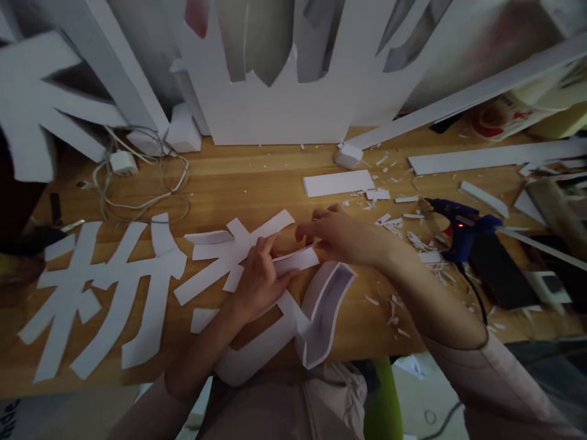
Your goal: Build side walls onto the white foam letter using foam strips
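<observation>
My left hand (257,278) is closed around a short white foam strip (296,261), its thumb along the near side. Just beyond the strip's right end is my right hand (334,232), fingers bent and apart, with nothing visible in them. Under and around my left hand lies a white cut-out character (233,247), partly covered by my hand and forearm. Close to my body, a white foam character part (261,348) joins a raised-walled hollow section (328,311).
A white character (147,269) lies at left, near a tangled cable (156,195). A blue glue gun (463,226) with a red light rests at right, beside a dark phone (498,272). Foam scraps (392,223) litter the table. A large white board (279,116) stands behind.
</observation>
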Demonstrator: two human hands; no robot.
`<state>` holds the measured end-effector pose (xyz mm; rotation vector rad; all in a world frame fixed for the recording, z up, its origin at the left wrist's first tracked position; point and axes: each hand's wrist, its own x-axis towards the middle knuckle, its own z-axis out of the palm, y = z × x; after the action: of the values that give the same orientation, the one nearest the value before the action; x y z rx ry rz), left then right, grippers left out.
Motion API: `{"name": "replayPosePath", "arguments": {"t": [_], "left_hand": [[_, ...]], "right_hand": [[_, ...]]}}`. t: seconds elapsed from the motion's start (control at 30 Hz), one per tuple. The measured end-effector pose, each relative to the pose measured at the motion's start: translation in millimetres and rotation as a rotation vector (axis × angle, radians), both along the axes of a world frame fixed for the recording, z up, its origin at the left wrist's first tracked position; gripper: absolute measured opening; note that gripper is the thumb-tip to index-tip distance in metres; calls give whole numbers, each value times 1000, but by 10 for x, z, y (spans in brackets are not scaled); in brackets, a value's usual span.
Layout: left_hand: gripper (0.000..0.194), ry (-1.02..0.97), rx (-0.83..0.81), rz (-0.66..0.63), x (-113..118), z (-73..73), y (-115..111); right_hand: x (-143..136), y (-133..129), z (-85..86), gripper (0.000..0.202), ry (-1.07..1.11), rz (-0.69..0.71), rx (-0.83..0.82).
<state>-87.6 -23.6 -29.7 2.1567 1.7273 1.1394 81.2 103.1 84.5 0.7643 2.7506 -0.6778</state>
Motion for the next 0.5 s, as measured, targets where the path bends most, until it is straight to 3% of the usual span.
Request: {"name": "replayPosePath", "arguments": {"t": [0.3,0.5], "left_hand": [[85,-46,-46,44,-5,-31,-1],[76,-38,-193,93,-3,41,9]], "right_hand": [[-207,198,48,38,-116,-25,-63],[-192,209,1,41,40,-142,29]]}}
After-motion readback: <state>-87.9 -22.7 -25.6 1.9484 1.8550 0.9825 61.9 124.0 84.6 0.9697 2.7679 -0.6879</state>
